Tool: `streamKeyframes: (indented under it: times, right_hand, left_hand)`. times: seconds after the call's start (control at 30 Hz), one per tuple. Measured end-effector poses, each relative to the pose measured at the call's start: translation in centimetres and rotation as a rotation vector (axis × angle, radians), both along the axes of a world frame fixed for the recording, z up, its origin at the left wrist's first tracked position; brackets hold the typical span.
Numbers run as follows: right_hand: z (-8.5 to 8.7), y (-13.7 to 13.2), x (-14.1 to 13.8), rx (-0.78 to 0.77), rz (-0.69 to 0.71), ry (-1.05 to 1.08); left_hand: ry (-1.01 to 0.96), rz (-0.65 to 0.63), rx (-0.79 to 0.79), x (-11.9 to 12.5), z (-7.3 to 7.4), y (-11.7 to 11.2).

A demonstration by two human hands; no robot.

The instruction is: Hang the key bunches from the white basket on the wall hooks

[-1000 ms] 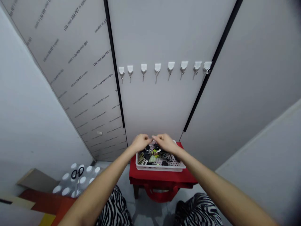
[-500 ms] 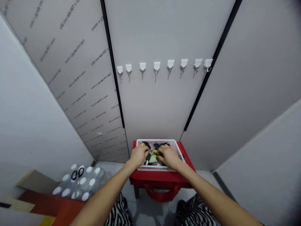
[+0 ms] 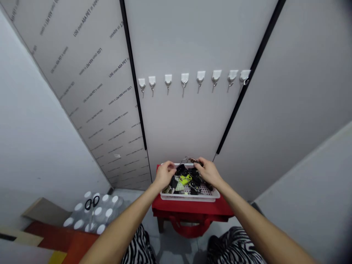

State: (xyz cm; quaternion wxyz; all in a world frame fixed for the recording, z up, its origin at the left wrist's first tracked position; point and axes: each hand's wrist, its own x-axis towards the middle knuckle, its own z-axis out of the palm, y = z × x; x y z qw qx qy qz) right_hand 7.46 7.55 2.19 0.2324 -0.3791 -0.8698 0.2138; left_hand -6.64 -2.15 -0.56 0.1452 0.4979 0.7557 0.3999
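A white plastic basket [image 3: 189,199] holds a heap of keys and key fobs, among them a yellow-green tag [image 3: 185,179] and a pale green fan-shaped piece [image 3: 179,186]. Over the basket's back right part, my right hand [image 3: 209,171] pinches a dark brownish keychain [image 3: 194,160], its metal ring sticking out to the left. My left hand [image 3: 165,174] hovers at the basket's left side, fingers half bent and thumb apart, with nothing visible between them. Black fobs [image 3: 181,169] lie just to its right.
Under the basket is a red cloth-covered stool [image 3: 192,209] with a red strap hanging in front. A row of white adhesive hooks [image 3: 184,78] runs across the panel ahead. Capped bottles [image 3: 98,211] with black-handled scissors [image 3: 92,202] on top stand at lower left.
Both hands have come up out of the heap and moved apart. My right hand has lifted the keychain toward the basket's back edge, and more of the contents shows.
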Motion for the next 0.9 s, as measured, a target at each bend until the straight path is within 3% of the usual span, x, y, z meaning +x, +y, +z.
streamKeyframes:
  times: [0.13,0.23,0.33,0.43,0.57,0.73,0.9]
  right_hand:
    - [-1.1,0.6,1.5,-0.057,-0.006,-0.055]
    - [-1.6,0.6,2.3,-0.095,0.047,-0.136]
    - [-0.8,0.4,2.4,-0.088,0.106,-0.181]
    - [1.0,-0.2,1.7,-0.031,0.192,-0.160]
    - [3.2,-0.8,0.1,-0.061,0.211,-0.018]
    - [4.6,-0.5,-2.0,-0.343,0.158,0.379]
    - [6.7,-0.5,-5.1,-0.560,0.300,0.745]
  left_hand:
    - [0.296,-0.068,-0.208,1.2,-2.1,-1.1]
    - [0.356,-0.073,-0.226,1.4,-2.4,-1.1]
    - [0.305,-0.077,-0.066,1.5,-1.2,-0.5]
    - [0.238,-0.200,0.122,2.1,0.4,0.3]
    - [0.059,-0.333,0.171,2.8,1.7,1.2]
    - [-0.300,-0.247,0.253,1.5,3.2,2.0]
    - [-0.605,-0.231,0.358,0.0,6.1,2.3]
